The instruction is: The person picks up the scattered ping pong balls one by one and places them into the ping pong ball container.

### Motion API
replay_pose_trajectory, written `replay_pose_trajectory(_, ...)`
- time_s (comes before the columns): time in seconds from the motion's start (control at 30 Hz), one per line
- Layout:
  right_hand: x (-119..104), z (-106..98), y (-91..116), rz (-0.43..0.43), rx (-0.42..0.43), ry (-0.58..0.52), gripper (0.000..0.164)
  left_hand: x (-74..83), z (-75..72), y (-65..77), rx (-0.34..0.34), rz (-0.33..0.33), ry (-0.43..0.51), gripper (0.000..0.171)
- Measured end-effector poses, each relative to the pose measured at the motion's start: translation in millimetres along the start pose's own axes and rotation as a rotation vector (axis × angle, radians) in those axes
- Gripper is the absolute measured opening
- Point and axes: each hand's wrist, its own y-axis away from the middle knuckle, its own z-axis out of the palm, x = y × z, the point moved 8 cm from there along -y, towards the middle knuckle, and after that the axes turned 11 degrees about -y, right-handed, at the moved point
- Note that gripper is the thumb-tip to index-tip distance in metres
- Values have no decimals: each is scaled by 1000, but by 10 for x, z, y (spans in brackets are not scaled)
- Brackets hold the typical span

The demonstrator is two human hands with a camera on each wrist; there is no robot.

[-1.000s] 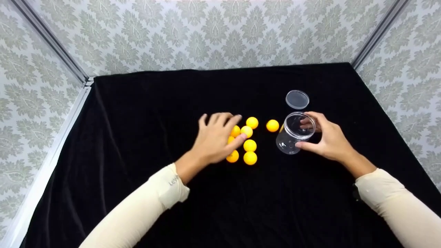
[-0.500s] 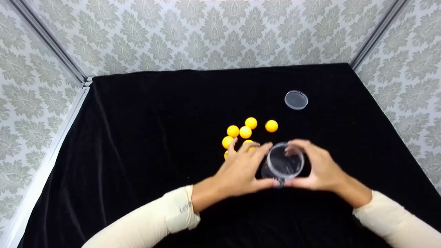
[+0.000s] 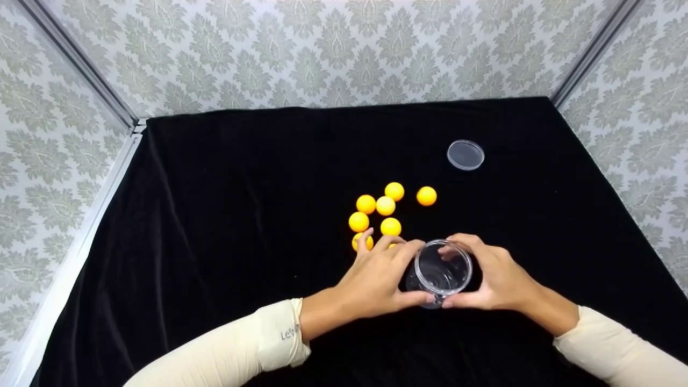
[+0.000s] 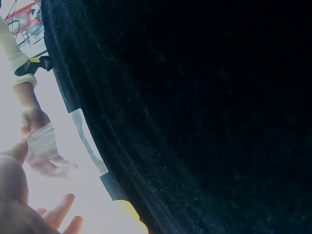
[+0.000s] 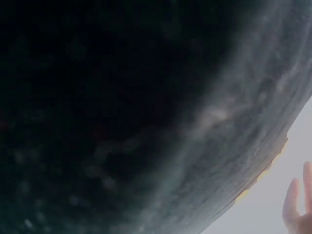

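A clear plastic jar (image 3: 442,271) stands with its open mouth toward the head camera, between both hands. My left hand (image 3: 371,282) holds its left side, thumb at the front and fingers behind. From the right, my right hand (image 3: 500,277) grips it the same way, its fingertips showing through the clear wall. The two thumb tips come close together at the jar's front. Several orange ping-pong balls (image 3: 385,206) lie just beyond my left hand, one mostly hidden by its fingers. In the left wrist view the jar (image 4: 43,141) looks washed out.
A round clear lid (image 3: 465,155) lies flat toward the back right. One ping-pong ball (image 3: 427,196) sits apart, right of the others. Black cloth (image 3: 242,188) covers the table, and patterned wall panels (image 3: 344,54) stand behind it and at both sides.
My right hand has brought the jar left and nearer to me. My left hand has come away from over the balls and taken hold of the jar's left side. The lid stays put.
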Motion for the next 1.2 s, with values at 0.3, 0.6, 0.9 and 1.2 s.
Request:
replay_pose_trajectory(0.3,12,5,13,12,-13,-4,106,-352,-34,21,-7,22,-141,92)
replay_pose_trajectory(0.6,22,11,33,28,-15,13,106,-803,-9,119,65,23,-262,58)
replay_pose_trajectory(0.9,28,10,37,36,-13,17,105,-874,-20,164,112,41,-338,42)
replay_pose_trajectory(1.2,26,20,39,34,-12,8,106,-877,-27,184,107,38,-355,37)
